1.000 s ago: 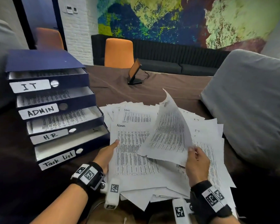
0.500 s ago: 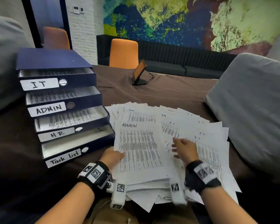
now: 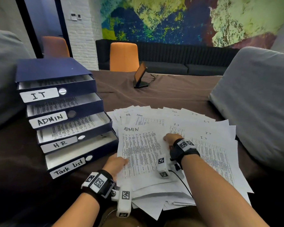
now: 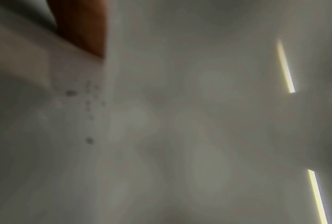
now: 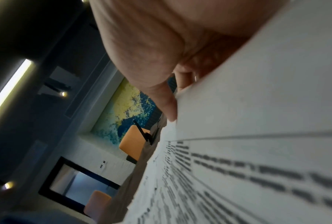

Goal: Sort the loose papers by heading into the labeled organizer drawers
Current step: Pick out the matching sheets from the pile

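Loose papers (image 3: pixel 195 153) fanned over the brown tabletop (image 3: pixel 170 94), just right of the blue organizer (image 3: pixel 56 102); drawers IT, ADMIN, HR, Task list all pulled out. ADMIN sheet (image 3: pixel 138 153) tops the pile. Left hand (image 3: pixel 116 164) at its left edge, thumb on top, other fingers hidden under the paper, so looks like a pinch. Right hand (image 3: pixel 170 138) rests on the sheet's right side; fingers hidden behind wrist strap in head view, right wrist view shows them curled at a paper edge; grip can't tell. Left wrist view mostly blur, w/ a sliver of skin top left
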The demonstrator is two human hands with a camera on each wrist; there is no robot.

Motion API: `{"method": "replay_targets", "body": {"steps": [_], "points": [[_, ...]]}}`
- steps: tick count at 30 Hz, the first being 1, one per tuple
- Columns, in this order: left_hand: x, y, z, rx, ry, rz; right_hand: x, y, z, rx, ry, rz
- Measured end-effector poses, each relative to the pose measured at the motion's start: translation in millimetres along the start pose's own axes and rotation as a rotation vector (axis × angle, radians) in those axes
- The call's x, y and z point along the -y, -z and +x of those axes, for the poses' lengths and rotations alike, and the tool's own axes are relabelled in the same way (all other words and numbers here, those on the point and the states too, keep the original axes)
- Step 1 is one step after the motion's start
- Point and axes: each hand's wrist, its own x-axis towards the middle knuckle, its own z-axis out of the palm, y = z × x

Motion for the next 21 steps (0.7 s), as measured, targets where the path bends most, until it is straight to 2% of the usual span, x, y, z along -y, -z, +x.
{"method": "replay_targets", "body": {"steps": [2, 3, 5, 7, 10, 13, 15, 16, 18, 19, 21], "points": [[0, 1, -1, 0.009, 0.002, -0.003, 8, 5, -5, 0.004, 0.044, 0.031], [0, 1, -1, 0.013, 0.001, -0.006, 11, 8, -12, -0.004, 0.053, 0.127], [1, 1, 0, 0.023, -0.001, -0.003, 10, 18, -14, -0.053, 0.016, 0.293], [1, 1, -1, 0.027, 0.001, 0.0, 8, 33, -18, -0.123, -0.021, 0.34], [2, 1, 0, 0.028, 0.004, -0.004, 0, 62, -23, -0.345, -0.044, 0.316], [1, -1, -2, 0.023, -0.013, 0.0, -16, 92, -35, -0.468, -0.067, 0.388], [1, -1, -4, 0.038, -0.03, 0.008, -36, 109, -36, -0.461, -0.047, 0.13], [1, -2, -6, 0.045, -0.034, 0.008, -44, 119, -38, -0.491, -0.081, 0.183], [2, -2, -7, 0.045, -0.033, 0.004, -64, 139, -42, -0.624, -0.224, 0.446], [2, -2, -8, 0.046, -0.031, 0.0, -74, 146, -47, -0.662, -0.216, 0.502], [3, -2, -8, 0.04, -0.029, 0.008, -88, 157, -54, -0.633, -0.202, 0.531]]}}
